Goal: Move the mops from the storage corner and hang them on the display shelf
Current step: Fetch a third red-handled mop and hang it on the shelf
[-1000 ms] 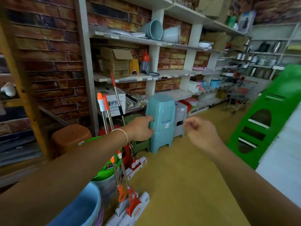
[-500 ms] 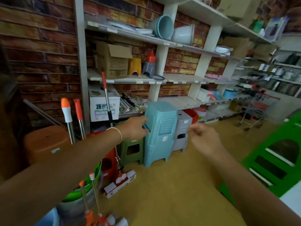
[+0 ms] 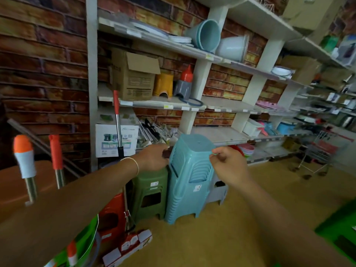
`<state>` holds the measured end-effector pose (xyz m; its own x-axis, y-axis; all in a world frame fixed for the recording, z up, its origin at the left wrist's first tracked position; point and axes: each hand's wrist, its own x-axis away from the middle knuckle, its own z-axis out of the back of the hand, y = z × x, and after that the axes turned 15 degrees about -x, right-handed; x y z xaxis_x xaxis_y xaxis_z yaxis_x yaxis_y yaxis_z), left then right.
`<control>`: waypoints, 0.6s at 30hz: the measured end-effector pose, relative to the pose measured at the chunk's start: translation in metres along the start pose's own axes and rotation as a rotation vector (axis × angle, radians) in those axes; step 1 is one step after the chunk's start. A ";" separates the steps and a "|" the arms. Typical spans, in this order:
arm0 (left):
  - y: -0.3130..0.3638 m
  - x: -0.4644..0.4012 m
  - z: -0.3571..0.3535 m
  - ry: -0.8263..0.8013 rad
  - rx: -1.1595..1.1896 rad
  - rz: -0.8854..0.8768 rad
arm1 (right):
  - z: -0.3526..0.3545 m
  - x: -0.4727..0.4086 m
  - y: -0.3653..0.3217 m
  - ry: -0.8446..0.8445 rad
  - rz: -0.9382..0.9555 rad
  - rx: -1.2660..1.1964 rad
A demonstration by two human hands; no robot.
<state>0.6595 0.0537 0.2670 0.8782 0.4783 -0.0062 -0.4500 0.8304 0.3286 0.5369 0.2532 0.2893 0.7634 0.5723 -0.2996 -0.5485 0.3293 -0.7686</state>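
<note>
1. Left hand (image 3: 154, 158) reaches forward to the upper left corner of the teal stool stack (image 3: 189, 178). Fingers curl at the stack's edge over something dark; cannot tell what it is, or whether the hand grips it or the stool.
2. Right hand (image 3: 228, 164) is up at the stack's top right rim, thumb and forefinger pinched together at the rim. Whether they hold anything, cannot tell.
3. Neither hand is on a mop.
4. Nearest mop (image 3: 117, 124): red-capped chrome handle standing upright just left of the left hand, against the white shelf (image 3: 154, 102). Its shaft runs down under the left forearm to a flat red-and-white mop head (image 3: 128, 247) on the floor.
5. Two more mop handles (image 3: 55, 160) stand well left of the left forearm, orange and red tips up, shafts dropping behind the arm. One is white-sleeved (image 3: 25, 162).
6. Green stools (image 3: 148, 191) sit below the left hand, touching the teal stack.
7. Judgement: the step in hand is the approach to the storage corner; no mop picked up, none hung. The hands seem busy with the stool stack, perhaps clearing access.
8. Next move likely calls for the left hand to shift leftward onto the chrome shaft and lift it straight up, so the flat head clears the stools.
</note>
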 end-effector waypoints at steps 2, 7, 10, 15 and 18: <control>-0.013 -0.036 0.003 -0.011 -0.004 0.015 | -0.012 -0.044 0.002 -0.005 -0.002 0.012; -0.059 -0.121 0.015 0.038 0.006 0.051 | -0.050 -0.138 -0.003 -0.046 0.015 -0.034; -0.082 -0.149 0.020 0.040 0.009 0.090 | -0.081 -0.178 -0.004 -0.080 0.023 -0.088; -0.125 -0.178 0.018 0.037 0.058 0.208 | -0.150 -0.235 -0.006 -0.206 0.061 -0.142; -0.155 -0.192 0.014 0.050 0.072 0.301 | -0.191 -0.264 -0.007 -0.295 0.087 -0.159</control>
<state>0.5628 -0.1709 0.2307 0.6974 0.7145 0.0561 -0.6744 0.6277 0.3888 0.4047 -0.0433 0.2659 0.5719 0.7931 -0.2094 -0.5292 0.1616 -0.8330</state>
